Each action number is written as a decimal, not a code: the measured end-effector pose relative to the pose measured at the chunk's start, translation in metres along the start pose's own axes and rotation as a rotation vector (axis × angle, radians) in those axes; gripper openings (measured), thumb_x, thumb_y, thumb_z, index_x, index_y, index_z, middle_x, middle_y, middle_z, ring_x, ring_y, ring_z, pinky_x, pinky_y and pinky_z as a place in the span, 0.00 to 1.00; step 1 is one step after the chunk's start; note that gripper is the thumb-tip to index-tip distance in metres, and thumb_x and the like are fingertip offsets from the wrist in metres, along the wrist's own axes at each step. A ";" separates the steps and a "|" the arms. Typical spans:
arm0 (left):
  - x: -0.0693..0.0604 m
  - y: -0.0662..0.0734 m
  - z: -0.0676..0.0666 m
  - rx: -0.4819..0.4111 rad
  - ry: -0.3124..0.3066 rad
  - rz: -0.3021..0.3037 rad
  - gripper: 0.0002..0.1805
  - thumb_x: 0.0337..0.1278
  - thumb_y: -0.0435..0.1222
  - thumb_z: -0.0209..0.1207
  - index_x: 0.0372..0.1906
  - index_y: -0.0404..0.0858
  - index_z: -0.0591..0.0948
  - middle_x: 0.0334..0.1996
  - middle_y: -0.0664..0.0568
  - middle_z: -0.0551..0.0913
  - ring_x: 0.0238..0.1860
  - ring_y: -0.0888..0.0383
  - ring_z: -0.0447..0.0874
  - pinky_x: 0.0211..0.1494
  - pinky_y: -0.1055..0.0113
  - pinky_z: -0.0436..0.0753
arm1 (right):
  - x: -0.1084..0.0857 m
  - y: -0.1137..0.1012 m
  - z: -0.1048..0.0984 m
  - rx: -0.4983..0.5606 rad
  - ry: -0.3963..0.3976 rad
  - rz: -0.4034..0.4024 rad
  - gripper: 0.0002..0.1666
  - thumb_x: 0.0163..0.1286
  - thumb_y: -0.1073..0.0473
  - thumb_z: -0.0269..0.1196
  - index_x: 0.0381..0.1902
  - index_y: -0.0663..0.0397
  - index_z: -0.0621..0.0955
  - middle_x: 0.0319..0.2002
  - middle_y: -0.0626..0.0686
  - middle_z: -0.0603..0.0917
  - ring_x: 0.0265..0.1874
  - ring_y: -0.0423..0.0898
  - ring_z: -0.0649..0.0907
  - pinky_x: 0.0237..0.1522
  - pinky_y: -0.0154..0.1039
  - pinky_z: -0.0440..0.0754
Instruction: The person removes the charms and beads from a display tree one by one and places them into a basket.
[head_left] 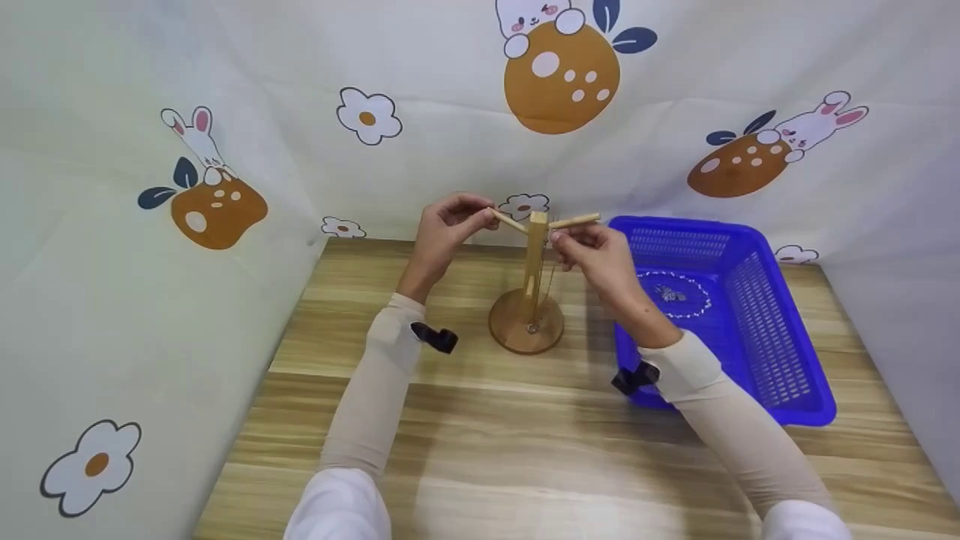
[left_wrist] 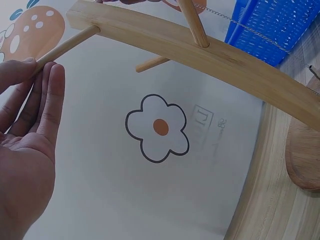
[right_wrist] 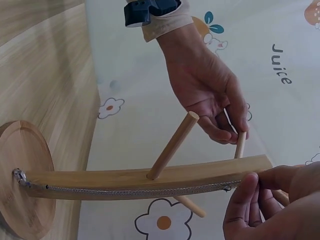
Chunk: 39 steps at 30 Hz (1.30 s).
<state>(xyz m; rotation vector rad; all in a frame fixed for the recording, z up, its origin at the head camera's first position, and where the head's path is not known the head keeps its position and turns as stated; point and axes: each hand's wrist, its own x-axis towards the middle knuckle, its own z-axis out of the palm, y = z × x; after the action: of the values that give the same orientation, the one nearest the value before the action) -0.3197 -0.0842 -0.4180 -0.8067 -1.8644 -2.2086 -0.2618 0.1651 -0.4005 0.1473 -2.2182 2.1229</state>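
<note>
A wooden jewelry stand [head_left: 534,259] with a round base [head_left: 506,322] stands upright at the table's back. My left hand [head_left: 448,229] pinches the outer end of its upper left peg [left_wrist: 70,47] between thumb and fingertips. On the post's other side, my right hand [head_left: 604,262] is just under the upper right peg [head_left: 581,220], pinching a thin silver chain [right_wrist: 125,191]. That chain runs along the post down to a small silver clump [right_wrist: 20,176] at the base. Lower pegs [right_wrist: 172,145] stick out of the post. My right fingers partly hide the chain's upper end.
Right of the stand is a blue plastic basket [head_left: 814,382], its left side partly behind my right forearm. Inside lie a ring of white beads [head_left: 709,296] and a small greyish silver item [head_left: 670,293]. Patterned cloth walls [head_left: 435,165] enclose the wooden table [head_left: 480,420].
</note>
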 end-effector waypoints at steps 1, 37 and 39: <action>0.000 0.000 0.000 -0.001 -0.001 0.000 0.07 0.71 0.27 0.66 0.49 0.27 0.87 0.42 0.48 0.90 0.42 0.56 0.92 0.54 0.59 0.94 | -0.001 0.000 0.000 0.012 0.010 -0.001 0.11 0.75 0.64 0.68 0.50 0.67 0.85 0.34 0.48 0.89 0.29 0.40 0.84 0.34 0.32 0.88; 0.000 0.001 -0.004 0.040 0.025 0.001 0.15 0.70 0.27 0.66 0.51 0.17 0.82 0.42 0.49 0.91 0.42 0.57 0.92 0.55 0.60 0.94 | 0.003 -0.033 -0.048 0.137 0.168 -0.174 0.06 0.76 0.68 0.64 0.37 0.56 0.82 0.29 0.48 0.85 0.27 0.42 0.84 0.31 0.32 0.88; 0.001 0.002 -0.004 0.037 0.030 -0.002 0.15 0.70 0.27 0.67 0.51 0.16 0.82 0.42 0.49 0.90 0.42 0.57 0.92 0.55 0.61 0.94 | 0.003 -0.036 -0.051 0.127 0.160 -0.184 0.06 0.76 0.68 0.64 0.37 0.55 0.82 0.30 0.49 0.85 0.28 0.42 0.84 0.31 0.32 0.88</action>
<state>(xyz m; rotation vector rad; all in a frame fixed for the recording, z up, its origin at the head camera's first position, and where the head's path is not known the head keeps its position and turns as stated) -0.3211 -0.0881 -0.4164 -0.7621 -1.8869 -2.1681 -0.2614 0.2140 -0.3618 0.1746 -1.9051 2.0966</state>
